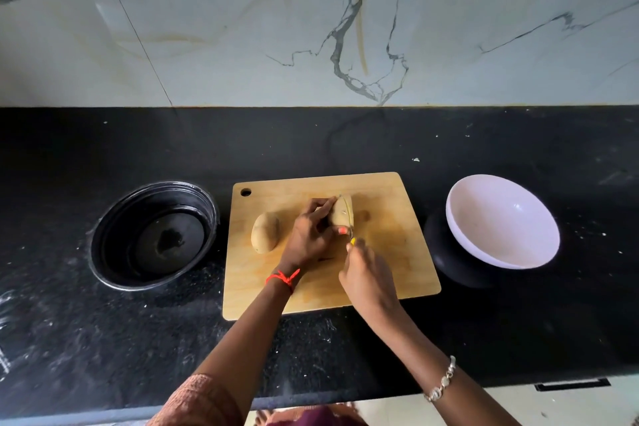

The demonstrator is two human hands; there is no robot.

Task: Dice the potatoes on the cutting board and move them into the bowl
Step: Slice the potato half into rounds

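A wooden cutting board (pixel 390 252) lies on the black counter. On its middle sits a brown potato (pixel 342 211), gripped from the left by my left hand (pixel 311 235), thumb at its near side. My right hand (pixel 368 275) holds a knife (pixel 350 221) with a yellow handle; the thin blade stands across the potato's right part. A second, whole potato (pixel 265 232) lies at the board's left. A white bowl (pixel 501 221), with nothing in it, stands to the right of the board.
A black round container (pixel 154 235) sits left of the board. The white bowl leans on a dark round object (pixel 449 252). A marble wall (pixel 311 28) rises behind the counter, whose front edge (pixel 345 398) runs near my body.
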